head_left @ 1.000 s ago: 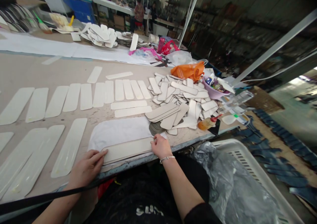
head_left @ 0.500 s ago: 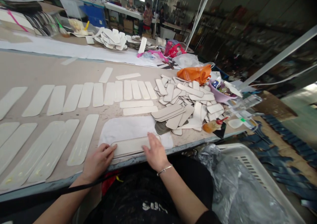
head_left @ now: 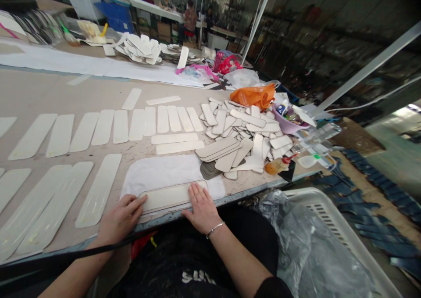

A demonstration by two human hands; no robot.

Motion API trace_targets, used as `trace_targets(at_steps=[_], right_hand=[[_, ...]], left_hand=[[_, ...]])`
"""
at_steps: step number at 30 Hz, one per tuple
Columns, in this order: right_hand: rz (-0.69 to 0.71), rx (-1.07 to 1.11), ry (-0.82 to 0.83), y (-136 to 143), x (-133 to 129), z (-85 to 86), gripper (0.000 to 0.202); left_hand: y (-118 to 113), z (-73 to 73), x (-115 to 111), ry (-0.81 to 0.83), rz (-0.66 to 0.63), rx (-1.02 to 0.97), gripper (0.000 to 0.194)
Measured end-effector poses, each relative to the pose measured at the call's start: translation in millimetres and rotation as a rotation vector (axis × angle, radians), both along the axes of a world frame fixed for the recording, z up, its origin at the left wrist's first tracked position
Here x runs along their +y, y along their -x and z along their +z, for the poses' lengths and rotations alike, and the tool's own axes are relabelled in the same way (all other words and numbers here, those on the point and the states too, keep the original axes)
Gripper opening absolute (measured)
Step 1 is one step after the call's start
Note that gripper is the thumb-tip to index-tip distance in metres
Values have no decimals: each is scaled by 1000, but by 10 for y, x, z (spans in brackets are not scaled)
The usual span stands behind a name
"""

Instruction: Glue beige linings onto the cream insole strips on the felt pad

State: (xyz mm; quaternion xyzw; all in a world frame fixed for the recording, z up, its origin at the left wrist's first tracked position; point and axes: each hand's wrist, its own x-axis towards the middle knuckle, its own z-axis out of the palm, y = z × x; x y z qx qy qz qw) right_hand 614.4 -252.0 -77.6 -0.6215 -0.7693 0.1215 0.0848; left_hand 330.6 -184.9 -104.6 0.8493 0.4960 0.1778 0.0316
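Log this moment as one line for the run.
left hand: at left end of strip | right hand: flat on strip | sheet: under strip

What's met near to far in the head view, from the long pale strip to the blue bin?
Long pale strip, crosswise pair, strip row's right end, lone crosswise strip, white sheet, white pile, blue bin.

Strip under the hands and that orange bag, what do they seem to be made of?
Strip: stiff card or synthetic sheet, perhaps; pale, matte, flat and crisp-edged. Orange bag: probably thin plastic or coated fabric, faintly shiny, with soft creases.
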Motion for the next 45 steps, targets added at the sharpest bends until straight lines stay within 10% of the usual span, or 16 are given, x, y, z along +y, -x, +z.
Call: trace_targets(at_steps=[9, 14, 18, 25, 34, 42, 45], right_hand=[[-107, -74, -21, -192, -54, -125, 78], [-105, -57, -28, -201, -56, -134, 79], [-113, -57, -46, -199, -60, -147, 79], [-94, -66, -26, -192, -61, -129, 78], [-104, 16, 35, -218, -73, -6, 79], [-142, 32, 7, 80, -79, 349, 74], [48, 47, -70, 478, -31, 429, 74]], left_hand=[[-38, 151, -14, 122, 75, -181, 34], [42, 404, -12, 30, 322, -452, 39], [-297, 506, -49, -33, 0, -312, 35], [-1069, 282, -122, 135, -494, 152, 63], [-103, 98, -3, -161, -526, 305, 58], [-76, -2, 54, -352, -512, 289, 59], [-67, 6, 40, -274, -501, 287, 62]])
